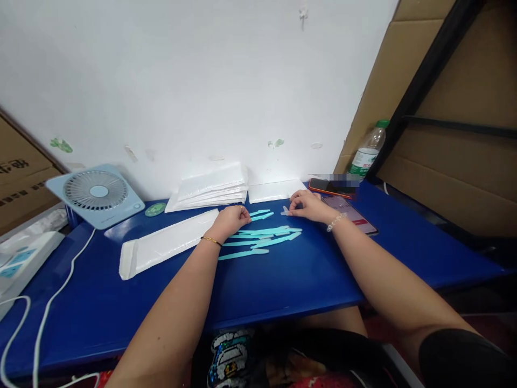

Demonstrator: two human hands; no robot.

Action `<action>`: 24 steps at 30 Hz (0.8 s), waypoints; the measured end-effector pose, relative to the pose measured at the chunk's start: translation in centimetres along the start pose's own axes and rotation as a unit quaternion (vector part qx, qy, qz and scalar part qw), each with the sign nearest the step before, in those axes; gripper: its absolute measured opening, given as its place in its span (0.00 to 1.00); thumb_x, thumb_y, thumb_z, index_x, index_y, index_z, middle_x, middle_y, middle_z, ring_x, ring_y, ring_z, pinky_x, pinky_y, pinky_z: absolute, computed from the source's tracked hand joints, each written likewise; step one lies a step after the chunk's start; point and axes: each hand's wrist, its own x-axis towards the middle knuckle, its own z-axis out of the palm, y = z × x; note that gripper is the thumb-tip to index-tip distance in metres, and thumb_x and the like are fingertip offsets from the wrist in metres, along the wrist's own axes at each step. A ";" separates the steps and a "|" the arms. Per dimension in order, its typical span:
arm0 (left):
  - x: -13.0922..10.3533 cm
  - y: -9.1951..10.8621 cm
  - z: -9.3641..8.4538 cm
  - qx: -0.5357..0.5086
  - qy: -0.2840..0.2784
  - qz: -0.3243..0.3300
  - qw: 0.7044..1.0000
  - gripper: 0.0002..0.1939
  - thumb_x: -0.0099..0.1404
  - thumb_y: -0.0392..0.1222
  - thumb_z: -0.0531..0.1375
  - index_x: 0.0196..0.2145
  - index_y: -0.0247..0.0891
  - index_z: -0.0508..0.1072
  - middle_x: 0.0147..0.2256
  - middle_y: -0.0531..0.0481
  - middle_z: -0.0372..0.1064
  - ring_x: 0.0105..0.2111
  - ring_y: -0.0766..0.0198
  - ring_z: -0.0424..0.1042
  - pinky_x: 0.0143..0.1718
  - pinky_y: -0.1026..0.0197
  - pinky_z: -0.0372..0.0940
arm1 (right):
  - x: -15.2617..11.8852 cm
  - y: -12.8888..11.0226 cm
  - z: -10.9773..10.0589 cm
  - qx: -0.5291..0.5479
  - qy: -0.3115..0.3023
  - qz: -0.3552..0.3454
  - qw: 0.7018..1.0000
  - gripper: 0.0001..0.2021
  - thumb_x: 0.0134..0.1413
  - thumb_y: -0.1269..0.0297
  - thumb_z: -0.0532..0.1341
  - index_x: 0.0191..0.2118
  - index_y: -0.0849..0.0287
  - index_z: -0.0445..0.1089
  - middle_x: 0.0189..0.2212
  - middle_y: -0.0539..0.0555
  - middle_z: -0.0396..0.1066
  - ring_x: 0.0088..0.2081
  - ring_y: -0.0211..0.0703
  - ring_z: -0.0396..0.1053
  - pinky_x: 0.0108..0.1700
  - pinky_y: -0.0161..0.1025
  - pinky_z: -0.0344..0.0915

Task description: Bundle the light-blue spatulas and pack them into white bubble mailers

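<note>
My left hand (233, 221) is closed in a pinch on a thin turquoise stick (262, 216) at the middle of the blue table (283, 280). A second turquoise piece lies just behind it. Between my right thumb and fingers is a small translucent piece (285, 211); my right hand (305, 206) is held just right of the sticks. Several more turquoise sticks (258, 235) lie loosely in front of both hands. A long white padded envelope (169, 242) lies left of my left hand, partly behind it.
Behind stand a stack of white envelopes (210, 188) and one white packet (274, 191) by the wall. A blue fan (97, 194) with a cable is left; two phones (331, 187) and a bottle (367, 153) are right.
</note>
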 end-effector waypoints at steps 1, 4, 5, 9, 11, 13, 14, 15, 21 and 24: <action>0.0 0.0 0.1 0.001 0.008 0.005 1.000 0.11 0.56 0.47 0.59 0.34 0.38 0.73 0.30 0.51 0.72 0.28 0.65 0.68 0.26 0.65 0.57 | -0.1 -0.1 -0.1 -0.001 0.000 -0.004 1.000 0.09 0.48 0.54 0.65 0.30 0.53 0.75 0.45 0.54 0.66 0.51 0.56 0.58 0.51 0.55 0.47; 0.0 0.5 0.2 0.002 0.027 0.030 0.999 0.13 0.55 0.49 0.60 0.35 0.39 0.73 0.31 0.51 0.71 0.29 0.65 0.68 0.27 0.65 0.58 | -0.5 -1.2 -0.5 0.007 -0.015 -0.047 0.999 0.08 0.50 0.54 0.63 0.32 0.51 0.75 0.47 0.53 0.65 0.51 0.54 0.58 0.52 0.54 0.47; -0.1 0.7 0.2 -0.001 0.022 0.041 0.999 0.13 0.55 0.50 0.59 0.35 0.39 0.73 0.31 0.51 0.71 0.30 0.65 0.68 0.28 0.65 0.58 | -0.7 -1.6 -0.5 0.010 -0.029 -0.063 0.998 0.09 0.50 0.54 0.63 0.32 0.51 0.76 0.47 0.53 0.65 0.51 0.54 0.58 0.52 0.54 0.47; -0.6 1.7 0.2 -0.020 -0.051 0.079 0.995 0.14 0.54 0.52 0.60 0.31 0.39 0.75 0.30 0.51 0.71 0.29 0.65 0.68 0.28 0.65 0.59 | -1.1 -3.0 -0.2 0.004 -0.090 -0.093 0.992 0.10 0.47 0.51 0.65 0.32 0.50 0.76 0.46 0.53 0.65 0.52 0.56 0.57 0.52 0.55 0.46; -0.7 1.9 0.3 -0.032 -0.082 0.081 0.993 0.14 0.54 0.52 0.60 0.31 0.39 0.75 0.29 0.51 0.71 0.28 0.65 0.68 0.27 0.65 0.59 | -1.1 -3.4 0.1 0.002 -0.103 -0.097 0.990 0.09 0.47 0.53 0.65 0.31 0.51 0.75 0.46 0.53 0.66 0.52 0.55 0.57 0.52 0.54 0.46; -0.7 2.0 0.4 -0.037 -0.096 0.069 0.992 0.14 0.54 0.52 0.60 0.30 0.39 0.75 0.28 0.51 0.71 0.27 0.65 0.67 0.25 0.65 0.58 | -1.1 -3.5 0.3 0.005 -0.105 -0.101 0.989 0.08 0.48 0.54 0.65 0.30 0.53 0.75 0.45 0.53 0.66 0.51 0.54 0.57 0.52 0.53 0.46; -0.7 2.1 0.4 -0.034 -0.098 0.063 0.993 0.14 0.54 0.52 0.60 0.30 0.39 0.75 0.27 0.51 0.71 0.26 0.66 0.67 0.24 0.65 0.57 | -1.0 -3.5 0.3 0.007 -0.103 -0.104 0.989 0.08 0.48 0.55 0.64 0.30 0.53 0.74 0.44 0.53 0.67 0.51 0.54 0.57 0.52 0.53 0.46; -0.6 2.2 0.4 -0.029 -0.097 0.057 0.993 0.14 0.54 0.52 0.60 0.30 0.38 0.75 0.27 0.51 0.71 0.25 0.66 0.67 0.24 0.65 0.57 | -1.0 -3.5 0.3 0.010 -0.100 -0.107 0.989 0.09 0.49 0.55 0.64 0.30 0.54 0.74 0.44 0.53 0.67 0.51 0.53 0.57 0.52 0.52 0.46; -0.3 2.4 -0.4 0.019 -0.039 0.036 0.998 0.11 0.56 0.49 0.59 0.29 0.40 0.74 0.26 0.53 0.72 0.25 0.66 0.67 0.25 0.65 0.56 | -0.6 -2.9 -0.2 0.011 -0.048 -0.093 0.994 0.11 0.51 0.53 0.62 0.29 0.54 0.74 0.45 0.54 0.66 0.50 0.54 0.57 0.51 0.52 0.47; -0.2 1.4 -0.8 0.042 -0.014 0.010 0.999 0.10 0.56 0.48 0.58 0.28 0.39 0.74 0.26 0.53 0.72 0.26 0.65 0.68 0.25 0.64 0.56 | -0.5 -1.9 -0.3 -0.002 -0.027 -0.063 0.998 0.12 0.50 0.52 0.63 0.28 0.55 0.74 0.44 0.55 0.66 0.50 0.55 0.58 0.50 0.53 0.47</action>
